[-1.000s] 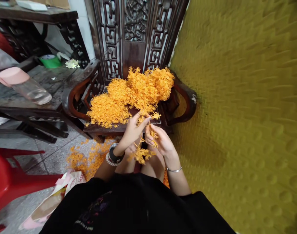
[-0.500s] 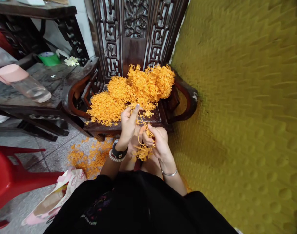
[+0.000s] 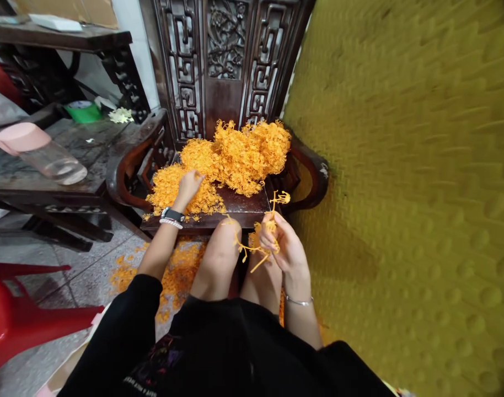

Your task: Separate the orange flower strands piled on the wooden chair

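My right hand [image 3: 288,245] is closed around an orange plastic sprig [image 3: 258,253], whose thin stems and small branching tips stick out above and to the left of the fingers, over my knees. At the left heap of small orange plastic pieces [image 3: 165,190], my left hand [image 3: 188,187] is low over the top with its fingertips drawn together. Whatever may be in them is too small to make out. A larger tangled bunch of orange plastic sprigs [image 3: 254,151] lies further back on the seat of a dark carved wooden chair [image 3: 246,205].
More orange pieces [image 3: 181,270] are scattered on the floor. A side table on the left bears a pink-lidded bottle [image 3: 49,154] and a green roll of tape [image 3: 83,111]. A red stool [image 3: 12,309] stands lower left. A yellow-green textured mat [image 3: 401,165] rises along the right.
My left hand has moved left, away from the sprig and my right hand, to the left heap. My right hand has shifted slightly right, still holding the sprig. The view has shifted a little.
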Demonstrator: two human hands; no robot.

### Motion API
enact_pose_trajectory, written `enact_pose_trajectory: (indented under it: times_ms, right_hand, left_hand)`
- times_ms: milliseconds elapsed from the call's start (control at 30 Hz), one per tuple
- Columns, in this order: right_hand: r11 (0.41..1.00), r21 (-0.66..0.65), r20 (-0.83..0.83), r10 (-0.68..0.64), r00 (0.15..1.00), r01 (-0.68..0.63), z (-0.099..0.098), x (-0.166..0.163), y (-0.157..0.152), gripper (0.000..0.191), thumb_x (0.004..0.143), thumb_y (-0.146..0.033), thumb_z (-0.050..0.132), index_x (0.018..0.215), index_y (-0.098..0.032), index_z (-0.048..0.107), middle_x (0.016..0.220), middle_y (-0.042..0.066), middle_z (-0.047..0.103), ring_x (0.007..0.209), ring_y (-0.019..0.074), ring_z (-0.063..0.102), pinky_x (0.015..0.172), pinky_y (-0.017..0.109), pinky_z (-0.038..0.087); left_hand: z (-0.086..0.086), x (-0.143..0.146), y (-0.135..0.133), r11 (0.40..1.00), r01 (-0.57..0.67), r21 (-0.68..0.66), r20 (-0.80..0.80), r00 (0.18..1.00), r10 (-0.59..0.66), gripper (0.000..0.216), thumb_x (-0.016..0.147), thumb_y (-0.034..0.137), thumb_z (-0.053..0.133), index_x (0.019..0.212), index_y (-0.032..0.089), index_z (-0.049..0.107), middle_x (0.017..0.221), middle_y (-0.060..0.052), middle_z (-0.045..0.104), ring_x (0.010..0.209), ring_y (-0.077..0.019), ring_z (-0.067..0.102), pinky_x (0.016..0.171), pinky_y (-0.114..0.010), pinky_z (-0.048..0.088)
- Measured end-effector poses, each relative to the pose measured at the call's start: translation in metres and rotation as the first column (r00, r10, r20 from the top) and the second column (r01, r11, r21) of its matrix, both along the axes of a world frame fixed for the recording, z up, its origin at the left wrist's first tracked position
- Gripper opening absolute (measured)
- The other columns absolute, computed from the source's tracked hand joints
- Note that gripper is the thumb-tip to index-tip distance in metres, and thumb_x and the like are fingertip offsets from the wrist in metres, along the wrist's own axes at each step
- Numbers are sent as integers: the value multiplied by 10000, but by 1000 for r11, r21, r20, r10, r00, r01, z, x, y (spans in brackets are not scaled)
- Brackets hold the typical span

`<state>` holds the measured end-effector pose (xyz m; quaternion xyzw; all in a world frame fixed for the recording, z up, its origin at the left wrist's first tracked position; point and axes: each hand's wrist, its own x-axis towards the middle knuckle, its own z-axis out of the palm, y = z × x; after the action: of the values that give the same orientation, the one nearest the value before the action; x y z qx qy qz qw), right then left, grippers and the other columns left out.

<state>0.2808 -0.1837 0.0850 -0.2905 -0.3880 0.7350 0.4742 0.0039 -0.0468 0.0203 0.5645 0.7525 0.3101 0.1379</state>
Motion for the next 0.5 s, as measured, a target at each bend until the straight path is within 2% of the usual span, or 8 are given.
enact_pose_trajectory:
  times_ms: [100,167,233,300,333,400,433,500]
  right_hand:
    - [999,-31,-16,17,1000,-18,-7,-8,6,176,844,-366,531,830,-197,579,583,-37,462,442,62,360,432,192,312]
    - [999,-34,17,16,1000,-15,-13,-9,9,205,840,-368,531,872,-183,613,657,-13,510,511,76,425,477,201,361]
    - [1000,-10,85,8,996,-7,-16,-8,13,209,826,-348,562,912,-175,641,709,0,543,579,87,468,519,202,382]
    - [999,36,187,2,982,-8,-17,-9,16,194,809,-332,605,903,-172,659,716,0,555,608,89,471,543,201,377]
    - [998,65,243,1,970,-18,-17,-10,18,188,803,-334,621,885,-170,665,702,-3,551,601,89,458,542,203,367]
    - [991,128,337,-8,942,-38,-14,-13,22,200,800,-362,638,839,-169,669,658,-13,529,572,88,414,523,209,337]
    - [986,161,367,-18,930,-44,-12,-14,24,213,798,-379,642,815,-168,668,635,-17,515,561,88,392,511,212,320]
    - [977,204,405,-32,914,-56,-9,-16,25,243,804,-408,637,779,-167,665,593,-27,477,543,87,354,492,214,284]
  left_hand:
    - [-25,17,8,994,13,-112,3,1000,-13,514,716,368,725,1106,53,608,1024,-211,648,973,-327,606,809,-381,461]
    - [-26,24,10,992,-16,-122,-19,1000,14,628,714,402,727,1200,41,556,1212,-275,556,1142,-387,524,905,-450,437]
    - [-11,32,7,1000,-6,-8,-7,1000,6,594,779,453,651,1232,81,552,1371,-257,438,1289,-388,394,1021,-488,357]
    - [15,43,-4,969,164,182,116,976,-187,488,872,488,506,1204,141,593,1385,-181,462,1308,-319,396,1064,-453,333]
    - [30,50,-14,914,303,271,197,911,-361,470,908,497,426,1183,165,613,1329,-149,528,1256,-276,464,1039,-422,371]
    - [58,67,-37,722,597,349,334,641,-691,498,935,518,325,1177,200,623,1129,-104,659,1025,-205,614,881,-354,481]
    - [69,76,-50,627,700,341,344,528,-776,458,909,526,400,1123,212,655,1021,-81,693,905,-183,642,798,-319,499]
    - [82,91,-72,544,777,317,317,454,-833,343,845,499,548,937,216,719,792,-39,696,707,-147,624,663,-266,481]
